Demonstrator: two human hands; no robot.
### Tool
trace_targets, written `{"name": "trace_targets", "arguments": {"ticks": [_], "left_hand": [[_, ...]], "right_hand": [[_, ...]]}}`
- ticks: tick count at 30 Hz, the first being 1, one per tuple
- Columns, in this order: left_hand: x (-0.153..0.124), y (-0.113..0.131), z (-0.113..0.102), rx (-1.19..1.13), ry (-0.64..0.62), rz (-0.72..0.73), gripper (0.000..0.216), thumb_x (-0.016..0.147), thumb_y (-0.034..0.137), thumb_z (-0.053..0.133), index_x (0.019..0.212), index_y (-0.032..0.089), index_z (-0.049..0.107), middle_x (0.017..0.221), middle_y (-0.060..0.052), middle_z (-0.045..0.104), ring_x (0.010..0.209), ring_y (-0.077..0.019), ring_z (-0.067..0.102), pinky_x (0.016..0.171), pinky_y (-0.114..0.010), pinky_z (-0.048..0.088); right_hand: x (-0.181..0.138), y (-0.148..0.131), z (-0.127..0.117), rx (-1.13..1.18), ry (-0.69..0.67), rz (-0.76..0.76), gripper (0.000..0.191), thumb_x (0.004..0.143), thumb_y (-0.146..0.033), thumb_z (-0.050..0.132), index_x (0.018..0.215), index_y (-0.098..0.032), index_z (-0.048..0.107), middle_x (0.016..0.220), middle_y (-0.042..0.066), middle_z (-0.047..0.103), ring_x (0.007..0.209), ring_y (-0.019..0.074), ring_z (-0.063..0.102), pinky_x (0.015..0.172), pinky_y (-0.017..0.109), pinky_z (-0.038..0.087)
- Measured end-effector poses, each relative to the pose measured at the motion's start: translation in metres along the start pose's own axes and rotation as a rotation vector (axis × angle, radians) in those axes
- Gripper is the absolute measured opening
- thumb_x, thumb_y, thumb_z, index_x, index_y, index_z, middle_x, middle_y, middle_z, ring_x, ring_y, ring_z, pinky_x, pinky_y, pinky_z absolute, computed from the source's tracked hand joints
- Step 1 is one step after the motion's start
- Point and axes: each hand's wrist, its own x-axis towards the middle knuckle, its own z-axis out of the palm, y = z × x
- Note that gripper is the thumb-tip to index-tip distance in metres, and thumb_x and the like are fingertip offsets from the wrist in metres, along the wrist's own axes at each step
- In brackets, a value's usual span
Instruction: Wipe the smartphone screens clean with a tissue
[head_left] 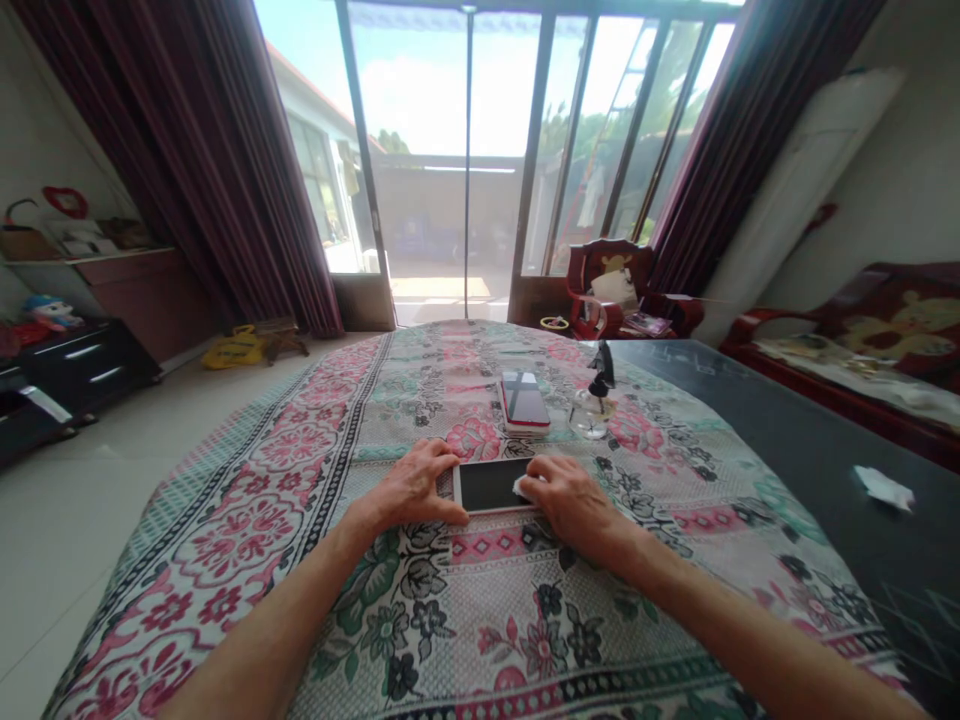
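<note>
A phone (pixel 489 483) with a dark screen and pale rim lies flat on the flowered cloth (pixel 315 480) in front of me. My left hand (pixel 415 487) clamps the phone's left end, thumb along the near edge and fingers over the far edge. My right hand (pixel 571 497) rests on the phone's right end, its fingers pinched on a small white wipe (pixel 520 488) pressed against the screen.
Farther back on the cloth lie a second phone (pixel 524 401) with a reddish screen and a small clear spray bottle (pixel 594 405) with a black top. To the right is a dark table surface (pixel 810 450) with a white scrap (pixel 885 488). Red wooden seats stand beyond.
</note>
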Motion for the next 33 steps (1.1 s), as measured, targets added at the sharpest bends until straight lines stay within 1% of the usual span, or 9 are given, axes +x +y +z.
{"name": "trace_targets", "arguments": {"ticks": [5, 8, 14, 17, 19, 23, 26, 30, 33], "left_hand": [[0.0, 0.003, -0.003, 0.003, -0.012, -0.013, 0.068, 0.061, 0.057, 0.076, 0.115, 0.021, 0.058, 0.116, -0.006, 0.054, 0.109, -0.0257, 0.05, 0.096, -0.035, 0.042], [0.0, 0.004, -0.004, 0.005, -0.02, -0.018, 0.066, 0.061, 0.057, 0.075, 0.114, 0.021, 0.058, 0.115, -0.006, 0.054, 0.109, -0.0256, 0.049, 0.096, -0.035, 0.042], [-0.001, 0.002, -0.002, 0.0, -0.01, -0.018, 0.067, 0.061, 0.055, 0.076, 0.115, 0.021, 0.058, 0.118, -0.007, 0.053, 0.11, -0.0254, 0.049, 0.097, -0.035, 0.042], [-0.001, 0.002, -0.001, -0.006, -0.015, -0.021, 0.069, 0.061, 0.055, 0.075, 0.117, 0.02, 0.057, 0.119, -0.006, 0.053, 0.11, -0.0251, 0.049, 0.097, -0.034, 0.042], [-0.001, 0.002, -0.002, -0.005, -0.019, -0.022, 0.068, 0.061, 0.055, 0.075, 0.117, 0.021, 0.057, 0.119, -0.006, 0.053, 0.11, -0.025, 0.049, 0.097, -0.034, 0.042], [-0.001, 0.002, -0.002, 0.002, -0.01, -0.019, 0.067, 0.061, 0.056, 0.075, 0.116, 0.021, 0.058, 0.118, -0.006, 0.053, 0.11, -0.0252, 0.048, 0.097, -0.034, 0.041], [-0.002, 0.001, -0.001, -0.004, -0.006, -0.014, 0.067, 0.061, 0.056, 0.075, 0.116, 0.022, 0.058, 0.119, -0.006, 0.053, 0.111, -0.0249, 0.048, 0.098, -0.034, 0.041], [-0.001, 0.0, -0.001, -0.014, -0.003, -0.01, 0.068, 0.06, 0.055, 0.076, 0.116, 0.021, 0.058, 0.119, -0.007, 0.052, 0.111, -0.0259, 0.048, 0.098, -0.035, 0.041], [-0.001, 0.0, 0.0, -0.027, -0.002, -0.014, 0.069, 0.058, 0.055, 0.078, 0.115, 0.02, 0.059, 0.118, -0.007, 0.053, 0.111, -0.0265, 0.049, 0.097, -0.036, 0.041]], "right_hand": [[0.027, 0.014, 0.007, -0.037, 0.016, 0.105, 0.018, 0.085, -0.01, 0.052, 0.085, -0.018, 0.067, 0.092, 0.007, 0.059, 0.082, 0.0172, 0.049, 0.073, 0.03, 0.032], [0.031, 0.013, 0.011, -0.041, 0.025, 0.118, 0.02, 0.086, -0.011, 0.049, 0.086, -0.018, 0.067, 0.092, 0.007, 0.059, 0.083, 0.0175, 0.048, 0.074, 0.03, 0.032], [-0.002, 0.0, 0.004, 0.058, 0.01, 0.006, 0.02, 0.089, -0.014, 0.048, 0.093, -0.02, 0.067, 0.094, 0.006, 0.059, 0.083, 0.0162, 0.048, 0.075, 0.029, 0.034], [-0.01, 0.0, -0.001, 0.081, -0.01, 0.013, 0.021, 0.091, -0.016, 0.046, 0.092, -0.02, 0.067, 0.094, 0.007, 0.06, 0.082, 0.0155, 0.049, 0.075, 0.028, 0.034], [-0.003, 0.005, -0.001, 0.075, -0.014, 0.044, 0.022, 0.092, -0.016, 0.046, 0.09, -0.02, 0.067, 0.095, 0.006, 0.06, 0.083, 0.0155, 0.049, 0.075, 0.028, 0.034], [0.025, 0.011, 0.005, 0.029, -0.023, 0.114, 0.022, 0.092, -0.018, 0.047, 0.086, -0.019, 0.068, 0.095, 0.007, 0.06, 0.085, 0.0173, 0.049, 0.075, 0.029, 0.033], [0.034, 0.001, 0.007, 0.033, -0.028, 0.114, 0.02, 0.09, -0.017, 0.048, 0.087, -0.019, 0.068, 0.096, 0.007, 0.059, 0.085, 0.0175, 0.049, 0.075, 0.029, 0.033], [0.019, -0.025, 0.001, 0.093, -0.037, 0.021, 0.019, 0.09, -0.016, 0.048, 0.092, -0.02, 0.067, 0.1, 0.006, 0.059, 0.085, 0.0167, 0.048, 0.076, 0.029, 0.033], [0.01, -0.033, -0.002, 0.138, -0.046, -0.021, 0.019, 0.09, -0.016, 0.048, 0.091, -0.02, 0.066, 0.099, 0.005, 0.06, 0.084, 0.0161, 0.048, 0.075, 0.029, 0.033]]}}
